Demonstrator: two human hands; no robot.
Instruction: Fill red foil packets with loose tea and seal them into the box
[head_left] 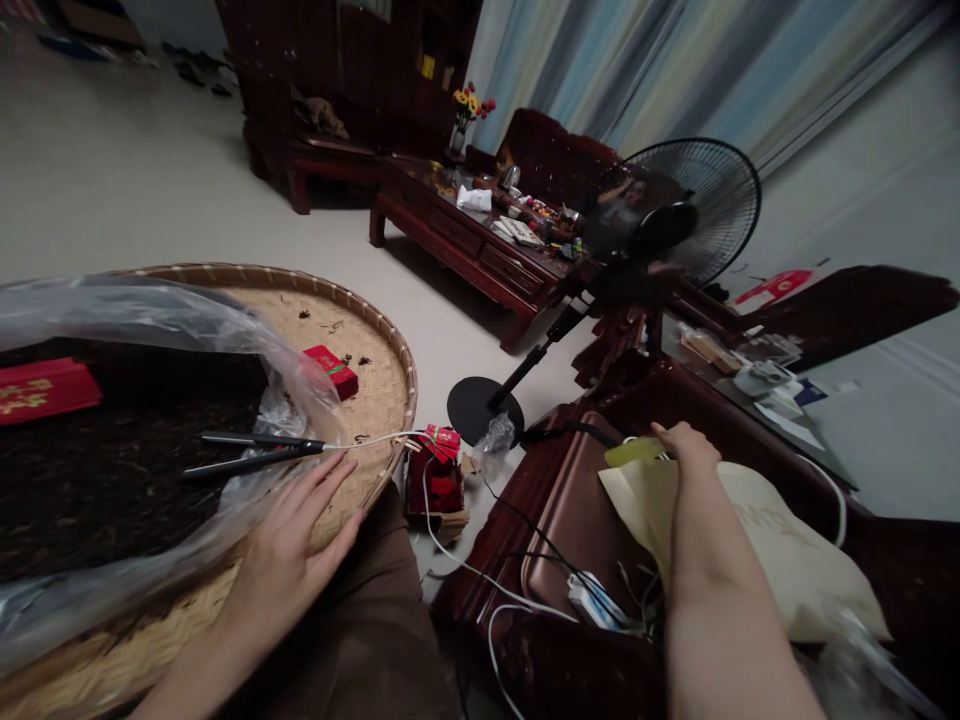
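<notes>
Arms [716, 580] well apart, both forward

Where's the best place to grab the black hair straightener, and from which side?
I'd grip the black hair straightener at its hinge end, from the image's lower right, where the left hand lies. Its arms splay leftward over the dark leaves and join there by the white cord, so one palm could probably wrap both.

Fan [673, 226], stood at 2 o'clock; curtain [592, 65], hung at 1 o'clock; table [459, 232], littered with small items [519, 232], at 12 o'clock; flowers [468, 102], held in vase [458, 140] beyond; shoes [189, 73], scattered at 10 o'clock.
</notes>
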